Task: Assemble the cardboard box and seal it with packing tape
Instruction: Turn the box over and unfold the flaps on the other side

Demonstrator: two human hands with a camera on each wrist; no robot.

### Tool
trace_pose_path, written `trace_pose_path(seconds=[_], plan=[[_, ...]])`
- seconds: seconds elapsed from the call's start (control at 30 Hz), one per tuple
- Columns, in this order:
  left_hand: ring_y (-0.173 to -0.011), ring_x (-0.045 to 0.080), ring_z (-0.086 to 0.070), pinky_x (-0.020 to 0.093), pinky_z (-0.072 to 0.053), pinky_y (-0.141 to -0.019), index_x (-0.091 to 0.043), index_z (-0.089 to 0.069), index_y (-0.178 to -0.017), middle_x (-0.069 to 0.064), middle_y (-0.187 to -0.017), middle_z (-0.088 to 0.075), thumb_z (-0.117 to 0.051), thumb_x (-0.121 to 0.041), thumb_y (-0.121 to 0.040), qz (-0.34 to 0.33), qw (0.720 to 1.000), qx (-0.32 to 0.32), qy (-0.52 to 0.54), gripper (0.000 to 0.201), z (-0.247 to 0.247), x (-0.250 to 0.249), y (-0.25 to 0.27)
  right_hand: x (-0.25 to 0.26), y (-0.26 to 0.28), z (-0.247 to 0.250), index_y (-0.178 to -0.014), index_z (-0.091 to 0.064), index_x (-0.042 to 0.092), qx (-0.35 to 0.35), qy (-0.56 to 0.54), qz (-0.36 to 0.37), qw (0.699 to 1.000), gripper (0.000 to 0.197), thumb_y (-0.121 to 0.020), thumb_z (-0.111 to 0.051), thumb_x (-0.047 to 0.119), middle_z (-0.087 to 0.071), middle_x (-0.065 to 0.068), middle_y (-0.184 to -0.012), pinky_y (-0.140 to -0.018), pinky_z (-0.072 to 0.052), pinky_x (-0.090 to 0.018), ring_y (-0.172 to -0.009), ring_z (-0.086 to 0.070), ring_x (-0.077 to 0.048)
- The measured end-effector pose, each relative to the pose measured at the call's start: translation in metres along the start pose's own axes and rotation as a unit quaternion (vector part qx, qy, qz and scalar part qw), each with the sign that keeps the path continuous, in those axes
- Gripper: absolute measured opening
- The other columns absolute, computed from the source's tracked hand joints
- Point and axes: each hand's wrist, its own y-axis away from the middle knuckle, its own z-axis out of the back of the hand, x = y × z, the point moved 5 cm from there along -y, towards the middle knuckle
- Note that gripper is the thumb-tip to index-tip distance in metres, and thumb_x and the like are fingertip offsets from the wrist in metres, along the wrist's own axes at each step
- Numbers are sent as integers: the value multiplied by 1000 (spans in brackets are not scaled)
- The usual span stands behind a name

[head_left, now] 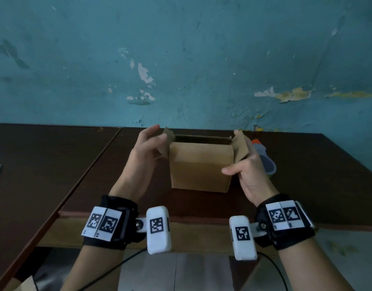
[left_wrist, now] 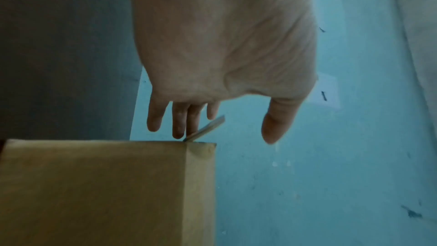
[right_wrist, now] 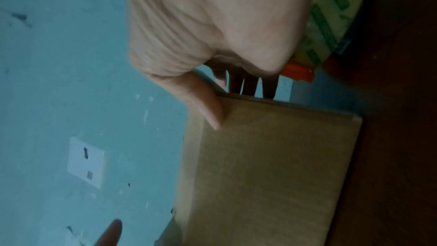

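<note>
Evidently we were folding flaps: our left hand (head_left: 146, 147) touched the cardboard box (head_left: 199, 166) (upright on the table (head_left: 306, 175)) with straight fingers, our right hand (head_left: 247, 164) gripped its opposite flap; next, fold both inward.

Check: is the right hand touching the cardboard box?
Touching. In the right wrist view the right hand has its thumb pressed on the cardboard box at its top corner.
</note>
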Motion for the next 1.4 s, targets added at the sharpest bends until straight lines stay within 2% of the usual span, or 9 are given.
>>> trace_pose_path(seconds=[0.17, 0.23, 0.37, 0.43, 0.57, 0.73, 1.0, 1.17, 1.4], plan=[[-122, 14, -62, 33, -53, -97, -32, -63, -127, 0, -131, -61, -66, -37, -99, -104, 979, -100, -143, 29, 2, -4, -2, 2, 6, -5, -142, -50, 17, 40, 29, -9, 999, 88, -69, -61, -31, -70, -4, -113, -77, -56, -23, -100, -69, -13], [-137, 13, -50, 38, -48, -108, -31, -73, -109, 0, -140, -53, -67, -37, -98, -174, 939, -97, -282, 14, 1, -11, -2, 1, 7, -7, -141, -50, 17, 44, 41, -10, 998, 87, -68, -65, -27, -70, -5, -114, -77, -56, -23, -100, -70, -12], [-126, -4, -47, 18, -42, -96, -15, -79, -89, -2, -142, -51, -65, -32, -101, -236, 871, -103, -418, 24, -6, -21, 5, 2, 7, -9, -140, -51, 18, 50, 56, -5, 997, 87, -67, -70, -27, -69, -5, -114, -75, -57, -22, -98, -70, -11], [-123, -11, -47, 16, -41, -94, -15, -77, -89, -3, -139, -53, -63, -35, -101, -231, 878, -102, -407, 27, -8, -17, 7, 3, 6, -9, -139, -51, 18, 49, 60, -3, 997, 85, -69, -70, -27, -68, -2, -114, -77, -57, -22, -101, -67, -12], [-114, 10, -56, 13, -40, -85, -21, -67, -95, 0, -123, -56, -67, -43, -97, -172, 902, -99, -383, 22, -13, 1, 6, 3, 6, -10, -138, -52, 17, 46, 69, -4, 997, 83, -69, -73, -23, -68, -3, -117, -80, -57, -22, -106, -66, -13], [-109, 0, -52, 3, -38, -83, -20, -61, -91, 2, -123, -50, -76, -42, -92, -208, 896, -106, -378, 27, -20, 1, 7, 3, 4, -6, -136, -52, 15, 33, 64, -1, 997, 82, -67, -73, -25, -68, -4, -114, -82, -59, -27, -105, -66, -16], [-120, -1, -55, 31, -44, -107, 3, -65, -65, -1, -129, -57, -68, -21, -97, -172, 923, -180, -294, 40, -7, 1, 1, 2, 3, -4, -133, -55, 14, 47, 71, 4, 996, 81, -65, -73, -27, -70, -3, -111, -76, -58, -23, -99, -68, -12], [-135, 10, -42, 32, -38, -103, -26, -83, -92, -1, -144, -45, -56, -38, -80, -123, 926, -128, -333, 32, -5, -6, 3, 2, 3, -3, -130, -56, 16, 46, 76, 8, 996, 80, -64, -75, -26, -72, -7, -113, -82, -59, -30, -101, -70, -15], [-146, 10, -25, 39, -29, -114, -33, -78, -111, -1, -169, -15, -46, -38, -77, -78, 915, -77, -389, 47, -7, -10, 7, 3, 3, -4, -117, -61, 22, 56, 83, 16, 995, 73, -63, -76, -26, -76, -2, -108, -85, -59, -31, -99, -73, -14]])
